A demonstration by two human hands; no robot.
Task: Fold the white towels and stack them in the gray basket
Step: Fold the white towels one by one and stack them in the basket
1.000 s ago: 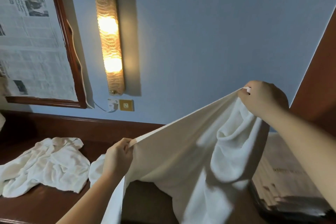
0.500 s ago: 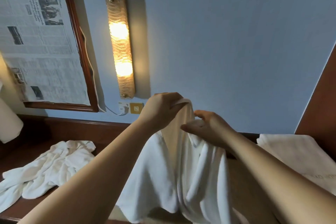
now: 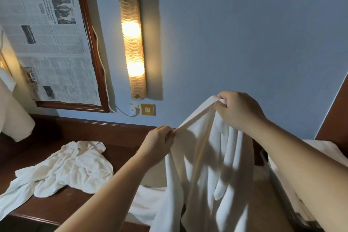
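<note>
Up in the air, the towel (image 3: 207,156) hangs lengthwise, its top edge pinched by the left hand (image 3: 160,143) and, higher, the right hand (image 3: 237,111). Folding is midway, I judge; next it needs halving neatly. Another crumpled towel (image 3: 62,169) waits on the tabletop (image 3: 47,211); no basket is clearly visible.

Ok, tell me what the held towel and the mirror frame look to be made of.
Held towel: soft white cloth, likely cotton terry; it drapes in limp folds from both hands. Mirror frame: dark reddish wood, seemingly varnished; it shows a faint sheen along its moulded edge.
</note>
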